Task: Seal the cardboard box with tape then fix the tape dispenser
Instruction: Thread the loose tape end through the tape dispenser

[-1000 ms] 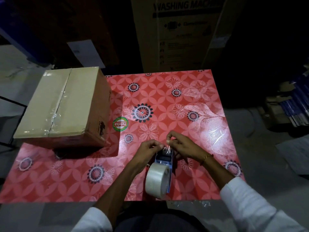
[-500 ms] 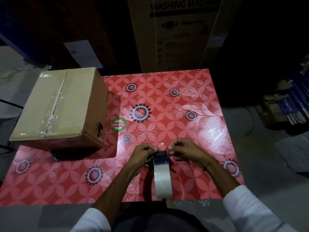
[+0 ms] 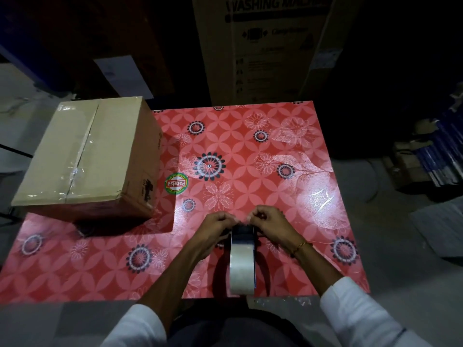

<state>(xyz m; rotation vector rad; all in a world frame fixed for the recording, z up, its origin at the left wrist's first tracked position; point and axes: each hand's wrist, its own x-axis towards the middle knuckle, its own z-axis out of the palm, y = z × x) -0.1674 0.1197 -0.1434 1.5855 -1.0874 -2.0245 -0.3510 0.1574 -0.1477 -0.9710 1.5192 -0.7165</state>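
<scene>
Since the earlier frame the dispenser (image 3: pixel 242 256) is turned edge-on at the near surface (image 3: pixel 275 136); the tape end is pinched by both hands (image 3: pixel 217 222) (image 3: pixel 268 221) for rethreading. The box (image 3: pixel 82 156) sits far left, taped.

Both forearms reach forward from rolled-up white sleeves and converge near the middle of the tabletop's near edge. The left hand (image 3: pixel 217 222) and right hand (image 3: pixel 269 222) sit side by side, knuckles up, fingers curled into pinches, fingertips almost meeting. A thin gold bracelet (image 3: pixel 300 246) circles the right wrist.
</scene>
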